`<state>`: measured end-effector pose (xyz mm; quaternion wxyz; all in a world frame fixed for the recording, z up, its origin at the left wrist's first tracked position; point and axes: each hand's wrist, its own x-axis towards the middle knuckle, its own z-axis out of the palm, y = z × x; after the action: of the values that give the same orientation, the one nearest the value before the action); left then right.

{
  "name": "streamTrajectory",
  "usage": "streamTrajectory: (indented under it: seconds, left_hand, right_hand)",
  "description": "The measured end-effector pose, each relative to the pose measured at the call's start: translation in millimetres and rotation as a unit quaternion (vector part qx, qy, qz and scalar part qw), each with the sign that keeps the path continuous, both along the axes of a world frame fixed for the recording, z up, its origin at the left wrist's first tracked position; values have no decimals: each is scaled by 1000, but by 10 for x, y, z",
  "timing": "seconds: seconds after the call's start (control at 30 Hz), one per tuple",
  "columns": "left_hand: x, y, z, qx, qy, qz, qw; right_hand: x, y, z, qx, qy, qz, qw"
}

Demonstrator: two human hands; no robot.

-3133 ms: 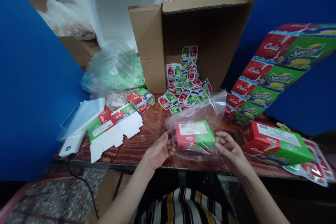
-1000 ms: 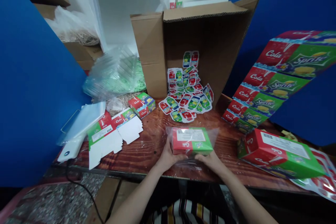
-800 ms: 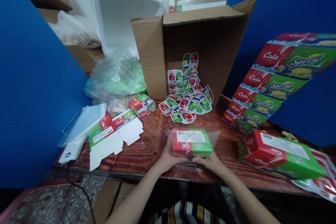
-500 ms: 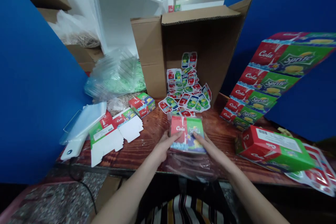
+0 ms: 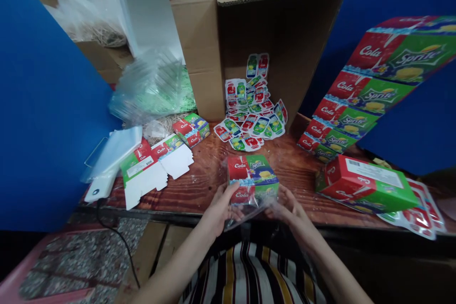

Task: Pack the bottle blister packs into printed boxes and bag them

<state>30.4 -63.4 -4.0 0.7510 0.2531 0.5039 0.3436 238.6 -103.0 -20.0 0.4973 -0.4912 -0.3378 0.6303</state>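
A small red and green Cola/Sprite box (image 5: 253, 169) sits inside a clear plastic bag (image 5: 245, 220) close to the table's front edge. With the thumb on its lower left corner, my left hand (image 5: 221, 206) grips the box through the film; the other fingers are partly hidden below. My right hand (image 5: 290, 209) is closed on the loose film at the box's near right corner. Beyond the box lies a heap of Cola and Sprite can-shaped cards (image 5: 249, 121), spilling from an open cardboard carton (image 5: 199, 57).
To the left are flattened Cola/Sprite cartons (image 5: 153, 180), another small box (image 5: 192, 129) and a white device with a cord (image 5: 101, 187) under clear bags. At right, a long box (image 5: 366, 185) lies before a leaning stack of printed boxes (image 5: 352, 102). Blue panels (image 5: 42, 118) flank the table.
The box has tilted so its near side shows. My right hand has moved off the box's top to the film at its near edge. The view has dipped downward.
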Motion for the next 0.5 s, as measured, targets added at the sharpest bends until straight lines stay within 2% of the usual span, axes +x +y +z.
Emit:
streamTrajectory:
  seconds: [0.1, 0.2, 0.37, 0.5]
  left_hand:
    - [-13, -202, -32, 12, 31, 2, 999]
    - [-47, -372, -81, 15, 41, 9, 999]
    - [-102, -597, -218, 39, 44, 10, 998]
    - [-170, -729, -276, 55, 69, 42, 995]
  right_hand:
    - [-37, -241, -158, 7, -15, -3, 1000]
    - [-55, -439, -306, 2, 10, -6, 1000]
    - [1, -690, -382, 4, 41, 3, 999]
    - [81, -792, -544, 13, 36, -71, 997]
